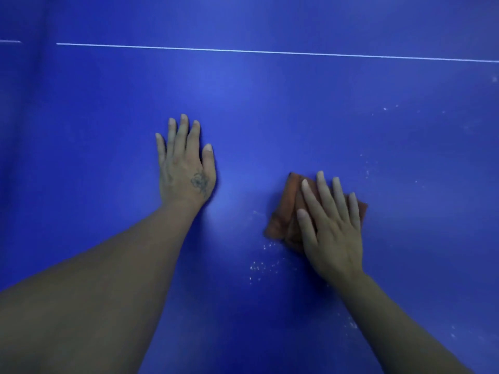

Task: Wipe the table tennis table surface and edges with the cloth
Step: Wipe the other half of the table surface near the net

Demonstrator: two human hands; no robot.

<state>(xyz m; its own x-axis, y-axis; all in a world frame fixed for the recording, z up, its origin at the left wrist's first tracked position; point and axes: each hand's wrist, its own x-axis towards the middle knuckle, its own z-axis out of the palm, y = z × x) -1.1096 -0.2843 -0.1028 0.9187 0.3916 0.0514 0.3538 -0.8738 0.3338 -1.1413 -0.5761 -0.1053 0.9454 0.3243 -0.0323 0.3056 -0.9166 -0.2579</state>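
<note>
The blue table tennis table fills the whole view. A folded orange-brown cloth lies flat on it right of centre. My right hand presses down on the cloth with straight, spread fingers and covers most of it. My left hand rests flat on the bare blue surface to the left of the cloth, fingers straight, holding nothing.
A thin white line crosses the table near the top of the view. Pale specks of dust lie just below and left of the cloth, and more are scattered to the right. No table edge shows.
</note>
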